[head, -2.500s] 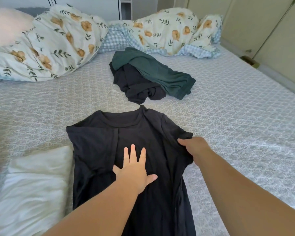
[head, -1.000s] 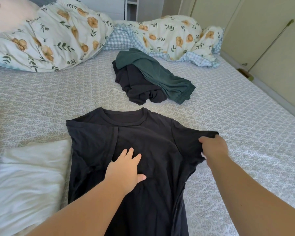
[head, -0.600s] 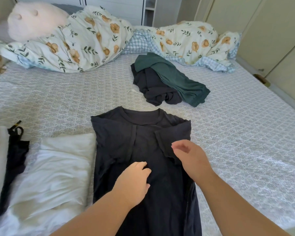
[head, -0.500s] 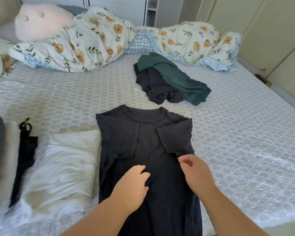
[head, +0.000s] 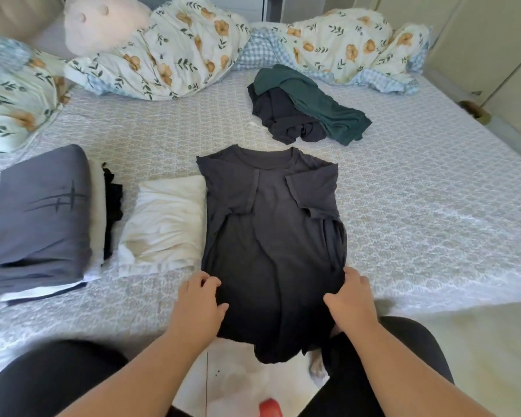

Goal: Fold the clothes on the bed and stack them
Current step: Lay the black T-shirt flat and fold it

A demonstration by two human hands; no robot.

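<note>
Now both hands (head: 271,302) at the dark T-shirt's (head: 271,236) lower edges.

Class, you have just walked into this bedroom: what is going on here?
A person is folding a dark T-shirt on the bed. Both sleeves are folded in, and the left hand and right hand grip its lower part near the bed's edge. Folded clothes sit to the left; a crumpled pile waits farther back.
</note>
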